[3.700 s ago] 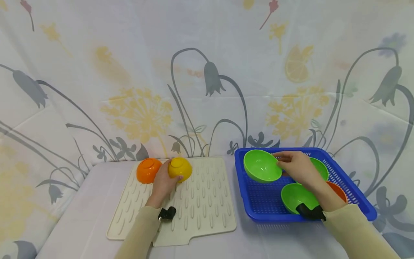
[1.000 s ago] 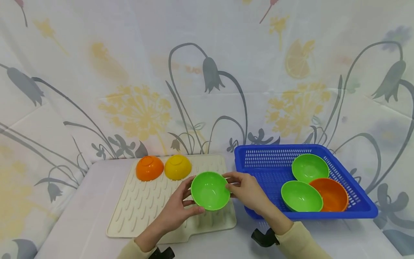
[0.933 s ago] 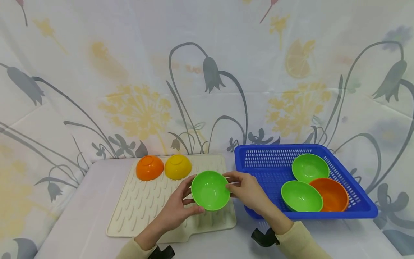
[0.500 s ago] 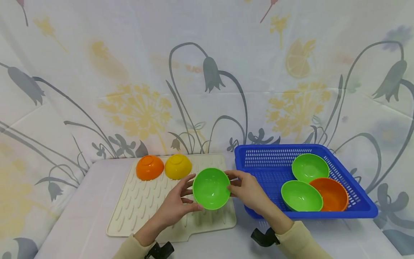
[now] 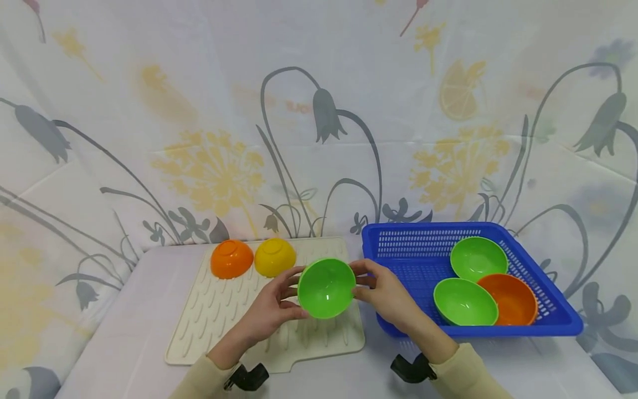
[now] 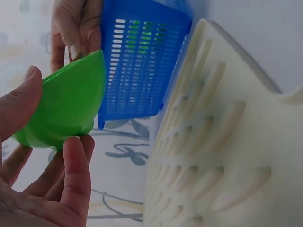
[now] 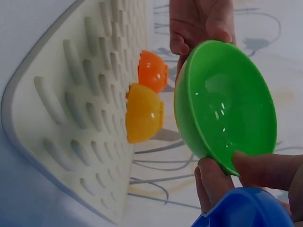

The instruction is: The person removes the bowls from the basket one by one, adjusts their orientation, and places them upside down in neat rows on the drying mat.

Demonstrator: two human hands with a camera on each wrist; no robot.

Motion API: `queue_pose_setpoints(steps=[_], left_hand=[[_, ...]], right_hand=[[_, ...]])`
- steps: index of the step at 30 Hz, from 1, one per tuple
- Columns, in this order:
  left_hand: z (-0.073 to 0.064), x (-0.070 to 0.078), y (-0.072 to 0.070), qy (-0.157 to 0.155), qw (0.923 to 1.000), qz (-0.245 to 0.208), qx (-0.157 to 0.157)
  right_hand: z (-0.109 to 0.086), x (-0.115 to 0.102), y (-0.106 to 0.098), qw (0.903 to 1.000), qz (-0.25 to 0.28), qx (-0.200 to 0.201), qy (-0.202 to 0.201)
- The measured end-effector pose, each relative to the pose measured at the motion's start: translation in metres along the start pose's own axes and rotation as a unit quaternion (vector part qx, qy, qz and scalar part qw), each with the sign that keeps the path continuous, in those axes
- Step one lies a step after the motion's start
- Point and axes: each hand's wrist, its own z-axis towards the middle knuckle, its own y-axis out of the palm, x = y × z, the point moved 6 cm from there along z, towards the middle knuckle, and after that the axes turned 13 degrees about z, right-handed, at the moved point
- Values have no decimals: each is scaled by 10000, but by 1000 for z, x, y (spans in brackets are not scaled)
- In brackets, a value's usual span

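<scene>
Both hands hold one green bowl [image 5: 326, 289] above the front right part of a cream ridged drying mat [image 5: 239, 327]. My left hand [image 5: 266, 310] grips its left side, fingers curled behind and under it with the thumb at the rim. On the opposite side my right hand [image 5: 384, 293] pinches the rim, its thumb inside the bowl [image 7: 232, 109] and fingers on the outer wall. The opening faces me, tilted. At the mat's back left an orange bowl [image 5: 231, 259] and a yellow bowl [image 5: 275, 257] lie upside down, side by side.
A blue perforated basket [image 5: 416, 331] stands right of the mat. In its right half sit two green bowls [image 5: 478, 259] and an orange bowl [image 5: 510, 302], openings up. A flower-printed cloth [image 5: 319, 177] hangs behind the table.
The left hand has let go of the yellow bowl on the mat. The right hand has brought the green bowl left from the basket, and both hands now hold it, lately tilting slightly.
</scene>
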Motion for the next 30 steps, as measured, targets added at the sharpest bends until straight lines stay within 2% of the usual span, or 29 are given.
queue_pose_setpoints(steps=[5,9,12,16,19,22,27,30], left_hand=[[-1,4,-5,291,9971,683,194],[-5,12,-11,568,9885,1347,390],[-7,19,-14,812,9758,1961,524],[-11,30,-16,1208,9550,2630,640],[-13,37,-16,1494,9417,2947,638],[-15,41,-15,1722,9323,3122,613],[-18,45,-14,1986,9263,3145,604],[-18,44,-16,1956,9326,2972,598]], right_hand=[[0,0,0,9995,-155,-282,-47],[-2,-1,1,9979,-128,-631,8],[-3,-3,3,9966,-75,-819,107],[-5,-4,6,9955,34,-917,220],[-5,-4,10,9965,85,-779,299],[-5,-4,15,9973,145,-634,337],[-7,-2,21,9962,424,-659,382],[-8,-3,21,9953,515,-748,341]])
